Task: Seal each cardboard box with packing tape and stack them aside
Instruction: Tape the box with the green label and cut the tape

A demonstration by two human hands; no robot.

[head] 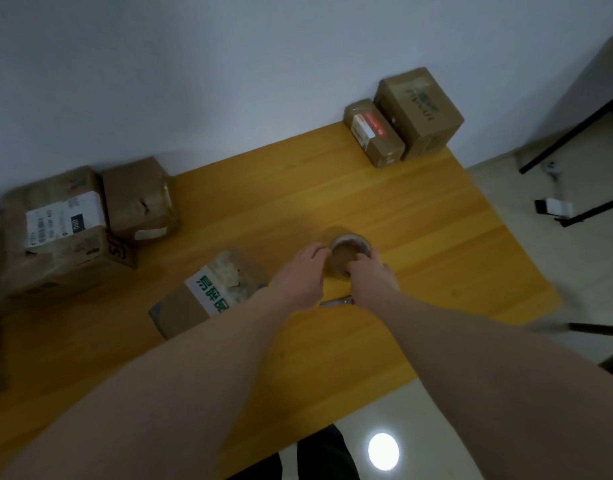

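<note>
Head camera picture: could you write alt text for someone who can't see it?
Seen from above, a person's left hand and right hand grip a roll of brown packing tape on a yellow wooden table. A cardboard box with green lettering lies just left of the hands. More boxes sit by the wall: a cluster at far left, two at the far right corner.

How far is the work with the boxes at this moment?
Done, it seems: two boxes stand aside at the wall. In hand: both hands, left hand and right hand, hold the tape roll; the nearest box likely comes next. Left: the boxes on the left; whether they are sealed I cannot tell.
</note>
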